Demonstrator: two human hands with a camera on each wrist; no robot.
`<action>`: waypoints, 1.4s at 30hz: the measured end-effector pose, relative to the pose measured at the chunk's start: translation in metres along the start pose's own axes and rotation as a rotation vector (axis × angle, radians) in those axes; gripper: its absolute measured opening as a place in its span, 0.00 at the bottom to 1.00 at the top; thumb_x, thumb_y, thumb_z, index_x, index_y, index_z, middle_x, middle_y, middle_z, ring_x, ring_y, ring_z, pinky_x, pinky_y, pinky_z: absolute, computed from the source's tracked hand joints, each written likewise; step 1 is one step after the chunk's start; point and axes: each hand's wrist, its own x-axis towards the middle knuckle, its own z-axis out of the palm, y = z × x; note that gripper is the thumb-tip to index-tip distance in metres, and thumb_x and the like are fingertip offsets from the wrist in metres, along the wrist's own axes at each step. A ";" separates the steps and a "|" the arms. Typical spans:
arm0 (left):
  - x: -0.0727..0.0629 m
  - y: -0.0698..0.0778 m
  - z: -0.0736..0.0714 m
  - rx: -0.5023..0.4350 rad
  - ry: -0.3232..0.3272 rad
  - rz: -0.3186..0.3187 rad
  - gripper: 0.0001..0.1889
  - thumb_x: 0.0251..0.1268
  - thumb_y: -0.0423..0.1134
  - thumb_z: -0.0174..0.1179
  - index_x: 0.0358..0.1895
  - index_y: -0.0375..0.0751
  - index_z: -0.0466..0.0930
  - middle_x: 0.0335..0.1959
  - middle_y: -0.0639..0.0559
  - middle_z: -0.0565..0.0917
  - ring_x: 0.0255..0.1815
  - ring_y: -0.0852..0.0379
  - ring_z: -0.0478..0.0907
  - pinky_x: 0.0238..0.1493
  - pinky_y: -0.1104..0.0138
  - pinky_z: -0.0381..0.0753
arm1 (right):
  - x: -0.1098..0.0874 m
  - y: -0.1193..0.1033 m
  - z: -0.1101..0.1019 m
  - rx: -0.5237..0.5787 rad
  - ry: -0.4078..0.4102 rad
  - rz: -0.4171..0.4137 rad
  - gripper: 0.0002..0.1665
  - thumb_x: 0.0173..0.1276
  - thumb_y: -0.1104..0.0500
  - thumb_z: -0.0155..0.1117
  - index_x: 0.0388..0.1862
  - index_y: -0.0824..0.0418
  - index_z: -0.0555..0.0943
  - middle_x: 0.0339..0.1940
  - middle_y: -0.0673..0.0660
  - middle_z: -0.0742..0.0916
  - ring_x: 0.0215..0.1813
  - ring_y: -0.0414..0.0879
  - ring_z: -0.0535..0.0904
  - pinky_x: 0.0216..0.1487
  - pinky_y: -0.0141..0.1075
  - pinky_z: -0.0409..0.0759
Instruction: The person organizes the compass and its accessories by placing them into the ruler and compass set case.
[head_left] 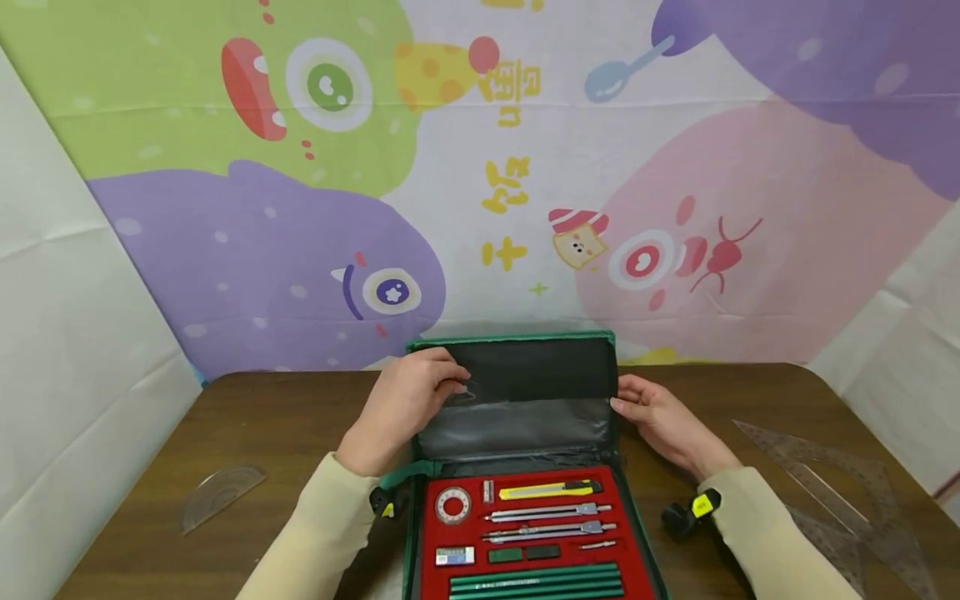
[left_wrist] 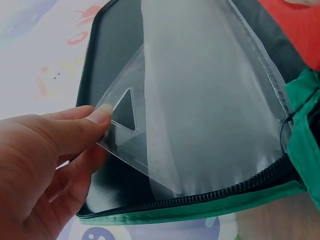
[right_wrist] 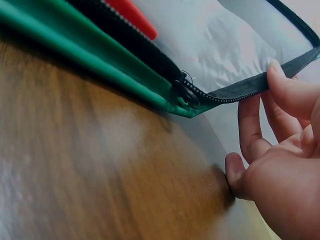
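A green zip case lies open on the table, its dark lid (head_left: 558, 367) raised at the back. My left hand (head_left: 408, 396) pinches a clear plastic set square (left_wrist: 129, 143) by one corner between thumb and fingers. The other part of that set square lies behind the clear pocket (left_wrist: 205, 100) inside the lid. At the lid's right side, my right hand (head_left: 663, 421) pinches the zipped edge (right_wrist: 240, 91), thumb on the inner face and fingers behind. Below both hands, the case's red tray (head_left: 540, 500) holds drawing tools.
In the tray sit a yellow utility knife (head_left: 547, 491), two compasses, an eraser (head_left: 454, 556), a white ring-shaped piece (head_left: 453, 505) and several green pencils (head_left: 536, 579). A clear protractor (head_left: 222, 492) lies at left, clear set squares (head_left: 873, 487) at right. A patterned cloth (head_left: 517, 308) hangs behind.
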 end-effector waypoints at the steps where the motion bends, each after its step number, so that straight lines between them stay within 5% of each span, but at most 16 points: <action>1: -0.001 0.001 0.000 -0.001 -0.006 -0.004 0.06 0.57 0.34 0.74 0.37 0.48 0.91 0.33 0.59 0.83 0.31 0.63 0.81 0.35 0.68 0.81 | 0.000 0.000 0.000 -0.003 0.000 0.003 0.11 0.76 0.64 0.57 0.55 0.59 0.77 0.48 0.50 0.86 0.51 0.44 0.80 0.56 0.34 0.75; 10: -0.001 0.011 0.005 0.032 -0.094 -0.014 0.06 0.56 0.35 0.74 0.37 0.49 0.91 0.34 0.59 0.82 0.34 0.61 0.82 0.39 0.66 0.82 | -0.002 0.003 -0.004 -0.026 0.021 0.027 0.13 0.76 0.63 0.58 0.56 0.62 0.76 0.48 0.51 0.86 0.51 0.45 0.80 0.56 0.34 0.76; 22: -0.002 0.016 0.010 0.006 -0.094 -0.006 0.06 0.58 0.32 0.72 0.38 0.45 0.91 0.35 0.58 0.84 0.36 0.60 0.83 0.40 0.67 0.83 | -0.002 0.003 -0.004 -0.028 0.012 0.036 0.13 0.76 0.63 0.58 0.56 0.61 0.76 0.48 0.51 0.86 0.52 0.44 0.80 0.57 0.33 0.74; 34: -0.005 0.019 0.011 0.014 -0.246 -0.013 0.06 0.64 0.33 0.68 0.40 0.47 0.90 0.36 0.58 0.85 0.38 0.60 0.82 0.41 0.65 0.83 | -0.001 0.003 -0.003 -0.044 0.016 0.041 0.13 0.76 0.63 0.58 0.57 0.62 0.76 0.48 0.51 0.86 0.52 0.44 0.80 0.58 0.33 0.74; 38: -0.006 0.021 0.011 0.070 -0.299 -0.016 0.02 0.65 0.41 0.68 0.37 0.50 0.87 0.33 0.60 0.83 0.35 0.62 0.79 0.38 0.65 0.82 | 0.000 0.004 -0.004 -0.046 0.012 0.043 0.13 0.76 0.63 0.58 0.57 0.62 0.76 0.48 0.51 0.86 0.52 0.44 0.80 0.57 0.32 0.74; 42: -0.007 0.024 0.012 0.218 -0.285 0.014 0.06 0.59 0.43 0.73 0.30 0.50 0.86 0.29 0.58 0.80 0.33 0.58 0.77 0.36 0.63 0.83 | 0.000 0.004 -0.004 -0.045 0.012 0.041 0.13 0.76 0.63 0.58 0.56 0.62 0.76 0.48 0.51 0.85 0.51 0.44 0.80 0.57 0.32 0.74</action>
